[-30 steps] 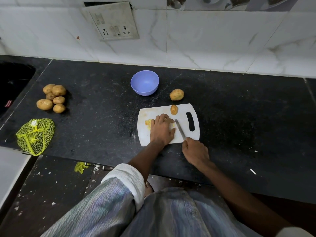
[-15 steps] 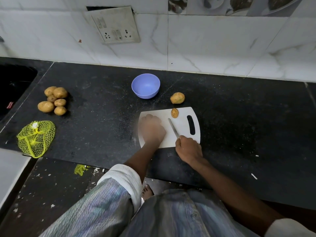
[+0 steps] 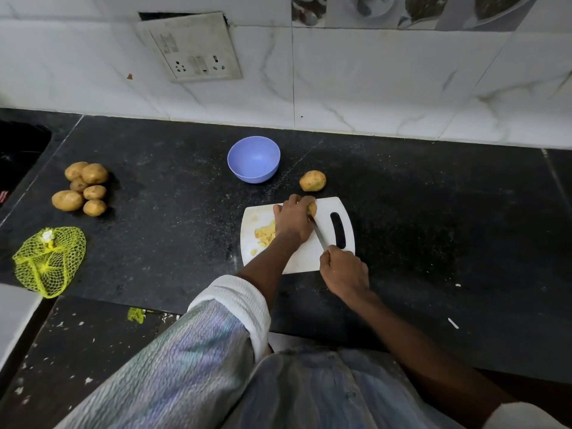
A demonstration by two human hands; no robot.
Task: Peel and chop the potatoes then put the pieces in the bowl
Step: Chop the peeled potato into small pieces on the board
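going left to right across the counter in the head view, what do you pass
yellow net bag → pile of potatoes → purple bowl → cutting board

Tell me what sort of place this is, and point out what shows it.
Most likely a home kitchen. A dark stone counter runs under a white tiled wall with a switch and socket plate, and a white chopping board lies by loose potatoes and a blue bowl.

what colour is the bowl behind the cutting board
The bowl is a light purple-blue, plain with no pattern, seen best in the head view.
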